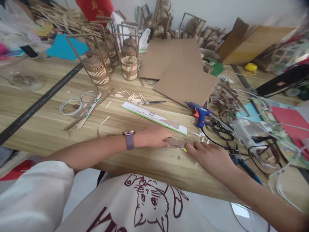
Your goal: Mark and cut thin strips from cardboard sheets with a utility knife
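Near the table's front edge, my left hand point(155, 137) presses a brown strip point(172, 141) against the wood, its fingers closed on the strip's left end. My right hand point(209, 156) is wrapped round a yellow-handled utility knife point(185, 149), most of which the hand hides. The blade points left and meets the strip between my two hands. Just beyond them lies a long white strip with a green edge point(154, 118), marked with short dark lines. Small white scraps point(202, 134) are scattered beside my right hand.
A blue glue gun point(199, 112) with a black cord lies right of centre, near pliers point(246, 166). Cardboard sheets point(185, 80), small slatted baskets point(129, 68) and a cardboard box point(256, 43) stand farther back. Tape rings point(70, 107) and short sticks point(132, 96) lie to the left.
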A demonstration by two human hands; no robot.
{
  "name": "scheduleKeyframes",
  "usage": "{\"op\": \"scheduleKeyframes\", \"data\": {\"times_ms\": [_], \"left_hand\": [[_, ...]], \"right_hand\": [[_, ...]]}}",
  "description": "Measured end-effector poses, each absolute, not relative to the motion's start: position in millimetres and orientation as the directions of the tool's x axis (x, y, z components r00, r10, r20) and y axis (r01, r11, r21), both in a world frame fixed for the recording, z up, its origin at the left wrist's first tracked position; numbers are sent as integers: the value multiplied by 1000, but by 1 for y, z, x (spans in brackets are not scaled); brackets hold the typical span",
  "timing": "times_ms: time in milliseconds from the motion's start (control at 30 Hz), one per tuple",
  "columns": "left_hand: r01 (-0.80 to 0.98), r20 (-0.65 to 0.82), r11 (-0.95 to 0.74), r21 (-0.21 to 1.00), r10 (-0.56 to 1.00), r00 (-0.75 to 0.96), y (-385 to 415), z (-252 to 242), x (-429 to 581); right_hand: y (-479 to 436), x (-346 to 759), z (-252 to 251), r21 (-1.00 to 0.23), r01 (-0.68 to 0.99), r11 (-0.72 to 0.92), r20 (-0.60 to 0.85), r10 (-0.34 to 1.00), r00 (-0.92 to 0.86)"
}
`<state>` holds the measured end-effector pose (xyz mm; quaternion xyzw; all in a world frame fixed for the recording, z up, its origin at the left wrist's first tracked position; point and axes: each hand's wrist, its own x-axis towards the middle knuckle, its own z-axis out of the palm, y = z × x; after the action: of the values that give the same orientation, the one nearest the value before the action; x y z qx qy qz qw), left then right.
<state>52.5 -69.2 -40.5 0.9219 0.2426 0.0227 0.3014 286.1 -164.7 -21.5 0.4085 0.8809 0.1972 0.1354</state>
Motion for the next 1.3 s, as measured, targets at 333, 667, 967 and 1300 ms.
{"op": "scheduleKeyframes", "data": {"times_ms": [333,667,967,1300], "left_hand": [[590,-39,-412,694,797,603,-28,9,11],[236,-479,427,873,844,244,-54,-34,-48],[956,-23,-177,233,982,187,-58,-33,-80],[695,244,-692,198,721,649,-37,-79,-7]], "right_hand": [[-158,308,1,415,832,369,98,891,-444],[-140,265,-12,158,931,330,-213,932,-295],[-119,179,-3,0,937,350,-477,823,-308],[-117,155,-5,42,937,347,-576,775,-261]]}}
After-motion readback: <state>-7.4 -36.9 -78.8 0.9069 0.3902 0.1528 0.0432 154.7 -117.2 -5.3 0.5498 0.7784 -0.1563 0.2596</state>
